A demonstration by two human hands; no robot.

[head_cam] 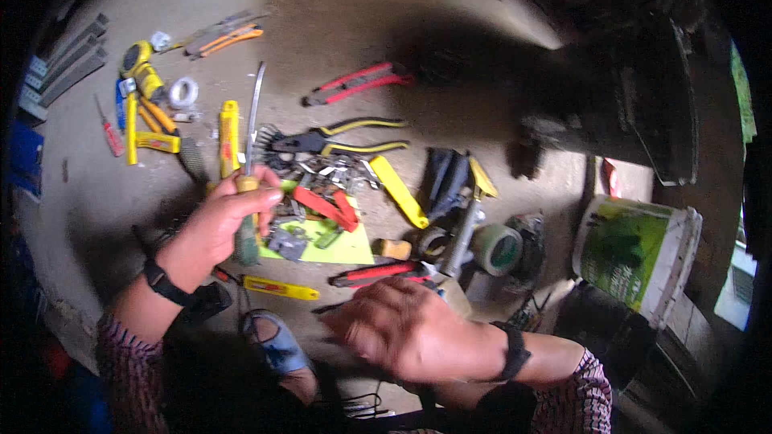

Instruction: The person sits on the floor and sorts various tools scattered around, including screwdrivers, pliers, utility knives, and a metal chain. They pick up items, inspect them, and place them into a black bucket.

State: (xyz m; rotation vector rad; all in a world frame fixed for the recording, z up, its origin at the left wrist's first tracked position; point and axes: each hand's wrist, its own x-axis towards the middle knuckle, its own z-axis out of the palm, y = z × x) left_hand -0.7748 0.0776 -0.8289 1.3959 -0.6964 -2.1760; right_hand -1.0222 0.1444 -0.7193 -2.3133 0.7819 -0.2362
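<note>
My left hand is closed round the yellow and green handle of a screwdriver, whose long metal shaft points up and away. My right hand is blurred, its fingers curled together; a thin dark tip shows at the fingers, and what it belongs to I cannot tell. Just beyond that hand lies a red and black utility knife. Between the hands, a yellow-green sheet bears small metal parts and a red plastic piece. Pliers with black and yellow handles lie past the metal parts.
At the left are a tape measure, a roll of white tape and a red screwdriver. Another red utility knife lies farther off. A green tape roll and a tipped bucket are at the right. A sandalled foot is near.
</note>
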